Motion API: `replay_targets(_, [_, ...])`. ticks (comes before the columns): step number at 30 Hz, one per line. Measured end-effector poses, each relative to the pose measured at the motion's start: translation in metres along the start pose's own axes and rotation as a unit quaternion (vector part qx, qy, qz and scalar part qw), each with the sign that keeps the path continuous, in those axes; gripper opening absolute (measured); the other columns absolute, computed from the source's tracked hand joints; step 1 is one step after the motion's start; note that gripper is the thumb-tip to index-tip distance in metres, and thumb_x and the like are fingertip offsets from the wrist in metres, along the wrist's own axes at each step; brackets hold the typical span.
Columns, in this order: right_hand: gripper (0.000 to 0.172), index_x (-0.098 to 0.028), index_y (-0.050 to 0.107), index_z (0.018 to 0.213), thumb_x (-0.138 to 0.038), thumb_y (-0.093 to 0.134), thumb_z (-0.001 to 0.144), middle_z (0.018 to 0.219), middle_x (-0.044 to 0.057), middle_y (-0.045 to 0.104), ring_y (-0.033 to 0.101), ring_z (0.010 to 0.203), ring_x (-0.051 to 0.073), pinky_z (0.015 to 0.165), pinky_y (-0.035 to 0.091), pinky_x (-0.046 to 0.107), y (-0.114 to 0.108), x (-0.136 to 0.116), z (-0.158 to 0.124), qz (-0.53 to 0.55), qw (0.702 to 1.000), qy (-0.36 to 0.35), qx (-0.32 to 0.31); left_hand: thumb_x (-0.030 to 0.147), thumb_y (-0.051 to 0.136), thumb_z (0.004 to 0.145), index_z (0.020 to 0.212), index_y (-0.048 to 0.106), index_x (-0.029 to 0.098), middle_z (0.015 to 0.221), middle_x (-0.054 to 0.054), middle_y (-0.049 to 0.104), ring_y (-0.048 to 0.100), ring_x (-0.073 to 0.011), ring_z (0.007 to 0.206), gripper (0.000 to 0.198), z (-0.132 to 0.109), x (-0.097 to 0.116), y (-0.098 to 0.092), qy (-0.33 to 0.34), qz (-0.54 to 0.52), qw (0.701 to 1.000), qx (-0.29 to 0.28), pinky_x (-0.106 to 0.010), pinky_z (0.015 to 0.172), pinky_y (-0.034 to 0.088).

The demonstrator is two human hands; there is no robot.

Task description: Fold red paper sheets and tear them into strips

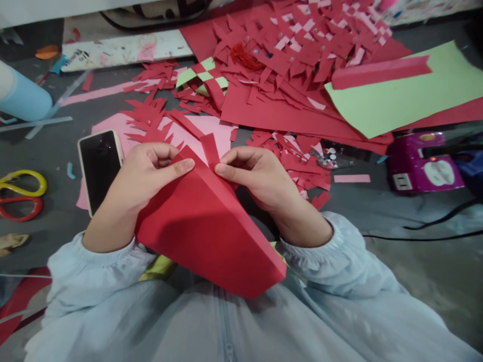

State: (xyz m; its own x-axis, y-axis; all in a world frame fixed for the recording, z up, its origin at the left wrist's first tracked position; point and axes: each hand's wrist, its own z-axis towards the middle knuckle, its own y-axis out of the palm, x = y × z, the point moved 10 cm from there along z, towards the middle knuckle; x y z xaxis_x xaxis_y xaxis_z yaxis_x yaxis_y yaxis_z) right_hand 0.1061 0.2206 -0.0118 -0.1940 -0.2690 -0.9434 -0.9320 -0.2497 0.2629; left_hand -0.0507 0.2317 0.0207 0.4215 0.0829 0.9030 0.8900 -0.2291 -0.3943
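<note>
A folded sheet of red paper (pixel 204 221) is held up in front of my chest, tilted, with a crease running along its upper right side. My left hand (pixel 151 171) grips its upper left corner between thumb and fingers. At the upper edge my right hand (pixel 252 173) pinches the paper by a narrow red strip (pixel 210 149) that sticks up between the two hands. Whether the strip is part of the sheet or separate, I cannot tell. Behind the hands lie pink paper (pixel 222 130) and many red paper scraps (pixel 151 118).
A phone (pixel 98 163) lies beside my left wrist. Scissors (pixel 22 196) and a blue-and-white bottle (pixel 22 93) are at the left. Red sheets (pixel 271 110), green paper (pixel 407 95) and woven red-pink pieces (pixel 298 30) cover the back. A purple box (pixel 422 163) stands at the right near black cables.
</note>
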Motion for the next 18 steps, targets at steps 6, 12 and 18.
replay_targets(6, [0.032,-0.018,0.068,0.069,-0.043,0.086,0.061,0.059,-0.004,0.061,0.05,0.052,0.007,0.05,0.041,0.021,-0.005,0.004,0.0,0.022,1.0,0.006,0.01,0.043,0.078,0.069,0.059,0.056,0.018,0.056,0.005,0.047,0.041,-0.0074,0.049,0.034,0.001,-0.006,-0.004,-0.011,-0.002,1.0,0.006,-0.022,0.044,0.03])
replay_targets(12, [0.035,-0.016,0.07,0.069,-0.04,0.09,0.053,0.06,-0.003,0.063,0.05,0.051,0.007,0.048,0.038,0.02,0.0,0.019,0.0,0.025,0.995,0.09,-0.034,0.041,0.077,0.07,0.062,0.06,0.017,0.054,0.004,0.052,0.043,-0.0079,0.048,0.03,0.001,-0.002,-0.006,-0.02,-0.012,1.0,0.011,-0.021,0.042,0.029])
replay_targets(18, [0.032,-0.016,0.069,0.068,-0.04,0.088,0.057,0.06,-0.003,0.062,0.05,0.053,0.006,0.049,0.038,0.019,-0.001,0.016,0.0,0.024,0.997,0.067,-0.025,0.042,0.076,0.072,0.059,0.058,0.017,0.053,0.004,0.05,0.042,-0.0078,0.048,0.033,0.001,-0.001,-0.008,-0.005,0.01,1.0,0.021,-0.022,0.043,0.029])
